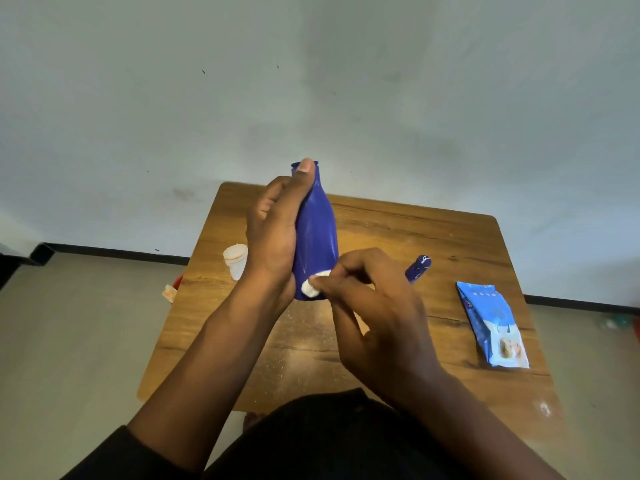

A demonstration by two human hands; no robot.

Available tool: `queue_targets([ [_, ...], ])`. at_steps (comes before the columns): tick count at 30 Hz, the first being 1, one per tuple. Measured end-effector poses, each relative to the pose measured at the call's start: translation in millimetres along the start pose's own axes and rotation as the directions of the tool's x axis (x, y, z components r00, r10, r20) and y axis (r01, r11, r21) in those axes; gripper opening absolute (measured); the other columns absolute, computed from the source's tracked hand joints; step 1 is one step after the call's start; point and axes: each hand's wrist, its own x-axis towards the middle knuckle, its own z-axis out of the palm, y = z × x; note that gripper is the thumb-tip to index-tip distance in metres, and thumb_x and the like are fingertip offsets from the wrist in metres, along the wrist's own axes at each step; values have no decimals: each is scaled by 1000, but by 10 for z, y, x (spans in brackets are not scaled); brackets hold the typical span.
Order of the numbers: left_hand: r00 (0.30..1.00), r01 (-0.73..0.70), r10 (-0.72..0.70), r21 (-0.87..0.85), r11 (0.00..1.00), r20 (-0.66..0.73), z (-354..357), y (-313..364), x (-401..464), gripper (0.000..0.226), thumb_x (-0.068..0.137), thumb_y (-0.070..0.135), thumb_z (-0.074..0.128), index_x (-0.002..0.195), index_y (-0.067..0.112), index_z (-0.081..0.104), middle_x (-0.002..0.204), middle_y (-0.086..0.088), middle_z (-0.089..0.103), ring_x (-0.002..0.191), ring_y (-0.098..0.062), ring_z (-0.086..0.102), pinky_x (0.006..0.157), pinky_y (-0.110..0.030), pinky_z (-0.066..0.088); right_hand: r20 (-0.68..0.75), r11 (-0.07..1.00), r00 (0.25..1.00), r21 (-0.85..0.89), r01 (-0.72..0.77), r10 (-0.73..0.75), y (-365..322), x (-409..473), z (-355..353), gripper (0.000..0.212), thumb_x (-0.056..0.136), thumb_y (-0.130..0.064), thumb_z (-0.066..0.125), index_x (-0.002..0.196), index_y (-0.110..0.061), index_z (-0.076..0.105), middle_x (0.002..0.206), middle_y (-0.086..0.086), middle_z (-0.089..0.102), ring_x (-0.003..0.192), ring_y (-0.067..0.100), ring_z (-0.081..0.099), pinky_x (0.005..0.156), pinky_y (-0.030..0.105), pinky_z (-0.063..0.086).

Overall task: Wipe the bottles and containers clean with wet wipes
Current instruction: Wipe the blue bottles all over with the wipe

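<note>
A tall blue bottle (317, 233) is held upright above the wooden table (450, 237). My left hand (273, 230) grips it from the left side, thumb stretched up to its open neck. My right hand (374, 306) pinches a small wadded white wet wipe (311, 287) and presses it against the bottle's lower front. The bottle's left side and base are hidden by my hands.
A blue wet-wipes pack (491, 327) lies at the table's right. A small blue object with white marks (418, 268) lies behind my right hand. A white cup-like container (236, 259) stands at the table's left edge. Orange items (171, 291) sit on the floor at left.
</note>
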Motion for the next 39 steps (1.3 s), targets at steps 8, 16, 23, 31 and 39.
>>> queue_targets([
  [8, 974, 92, -92, 9, 996, 207, 137, -57, -122, 35, 101, 48, 65, 100, 15, 75, 99, -17, 64, 91, -33, 57, 73, -36, 49, -240, 972, 950, 169, -163, 201, 252, 659, -203, 21, 90, 2, 73, 104, -12, 82, 98, 5, 67, 87, 7, 63, 78, 15, 48],
  [16, 982, 75, -79, 32, 997, 170, -23, 38, -55, 65, 94, 60, 63, 122, 1, 69, 101, -13, 71, 92, -32, 63, 86, -47, 54, -103, 971, 990, 225, -75, 100, 18, 374, -187, 19, 92, -4, 76, 109, -11, 81, 102, 1, 67, 89, 7, 62, 77, 14, 48],
  [23, 959, 84, -99, 67, 994, 266, 36, -29, -127, 26, 102, 37, 62, 92, 23, 82, 92, -6, 74, 81, -18, 69, 73, -33, 54, -263, 946, 932, 273, -177, 250, 110, 642, -282, 15, 92, -1, 76, 102, -10, 81, 94, 0, 73, 88, 7, 69, 76, 16, 55],
  [31, 973, 93, -96, 25, 995, 211, -45, -8, -66, 49, 99, 52, 61, 111, 7, 77, 114, -13, 77, 102, -33, 70, 102, -55, 53, -152, 947, 968, 284, -149, 198, 70, 481, -263, 17, 94, -4, 76, 107, -12, 81, 99, 2, 74, 97, 7, 69, 79, 18, 55],
  [39, 967, 112, -106, -17, 994, 232, 48, -37, -46, 52, 93, 56, 71, 113, 8, 75, 108, -26, 69, 97, -46, 68, 96, -50, 54, -200, 929, 946, 322, -182, 255, 96, 703, -320, 16, 93, -7, 77, 103, -17, 82, 96, -2, 74, 91, 11, 71, 78, 18, 57],
])
